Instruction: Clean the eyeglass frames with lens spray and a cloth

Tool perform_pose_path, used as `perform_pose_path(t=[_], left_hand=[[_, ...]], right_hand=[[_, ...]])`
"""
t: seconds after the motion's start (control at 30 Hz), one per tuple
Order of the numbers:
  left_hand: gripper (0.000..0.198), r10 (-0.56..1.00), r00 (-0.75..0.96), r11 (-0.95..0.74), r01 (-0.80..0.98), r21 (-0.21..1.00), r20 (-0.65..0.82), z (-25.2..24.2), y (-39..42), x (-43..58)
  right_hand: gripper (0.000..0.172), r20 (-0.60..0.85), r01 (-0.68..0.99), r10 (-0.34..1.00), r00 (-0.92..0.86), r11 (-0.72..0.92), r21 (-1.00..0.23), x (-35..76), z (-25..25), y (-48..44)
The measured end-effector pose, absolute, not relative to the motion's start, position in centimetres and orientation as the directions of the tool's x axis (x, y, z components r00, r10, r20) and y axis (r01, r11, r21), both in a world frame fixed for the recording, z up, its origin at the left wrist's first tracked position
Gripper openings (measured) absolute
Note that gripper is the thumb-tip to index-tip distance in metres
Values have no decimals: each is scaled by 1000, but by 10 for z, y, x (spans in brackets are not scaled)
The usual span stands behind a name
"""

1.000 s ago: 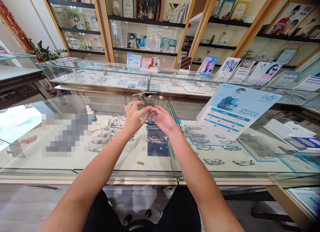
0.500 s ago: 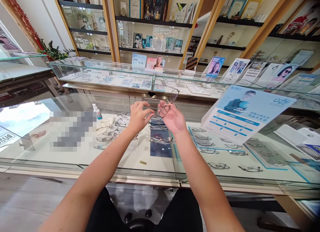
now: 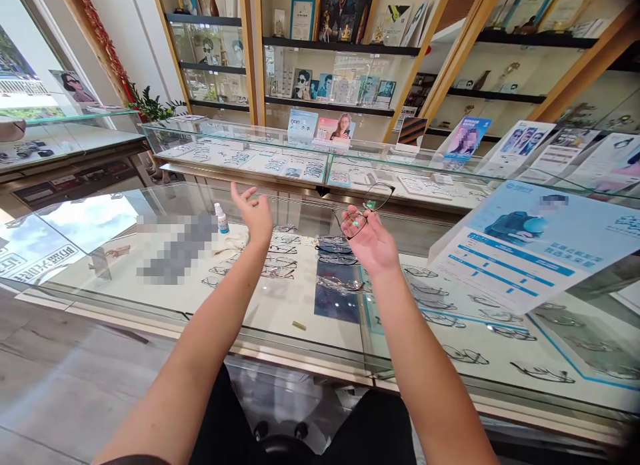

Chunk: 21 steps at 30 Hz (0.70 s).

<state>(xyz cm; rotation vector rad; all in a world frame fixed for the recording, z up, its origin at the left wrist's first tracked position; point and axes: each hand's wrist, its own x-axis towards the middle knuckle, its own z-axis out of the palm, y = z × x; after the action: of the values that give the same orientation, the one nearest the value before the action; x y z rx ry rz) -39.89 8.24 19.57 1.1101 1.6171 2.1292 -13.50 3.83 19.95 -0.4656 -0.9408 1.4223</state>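
My right hand [image 3: 369,241] holds a pair of thin dark-framed glasses [image 3: 364,209] up above the glass counter [image 3: 150,211], its fingers closed on the frame. My left hand [image 3: 254,211] is raised to the left of the glasses with fingers spread apart and nothing in it. Several other glasses [image 3: 280,261] lie on a tray inside the display case below both hands. A small spray bottle [image 3: 221,219] stands just left of my left hand.
A blue and white leaflet stand [image 3: 530,248] stands on the counter at the right. A second glass display case [image 3: 240,151] runs behind, with shelves of pictures and frames beyond. A small brass-coloured piece [image 3: 299,325] lies near the front edge.
Both hands were together on the glasses. My left hand has let go and moved left and up with fingers spread; my right hand keeps the glasses. The view has turned left.
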Motion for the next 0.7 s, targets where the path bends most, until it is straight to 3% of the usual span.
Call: perform_pose_path(t=[0.1,0.3,0.7], left_hand=[[91,540,-812,-286,67,956,219,198,97,-428],[87,497,-867,-126,-98,987,-22,187,113,-460],[68,440,-894,-146,-168,975,-88,172,123,-468]], right_hand=[[31,265,-629,957,-121,133,-766,-137,198,39],[29,268,-606,955,-127,139,-783,-138,196,40],[32,270,-607,951,-149,127,-784,-139,195,40]])
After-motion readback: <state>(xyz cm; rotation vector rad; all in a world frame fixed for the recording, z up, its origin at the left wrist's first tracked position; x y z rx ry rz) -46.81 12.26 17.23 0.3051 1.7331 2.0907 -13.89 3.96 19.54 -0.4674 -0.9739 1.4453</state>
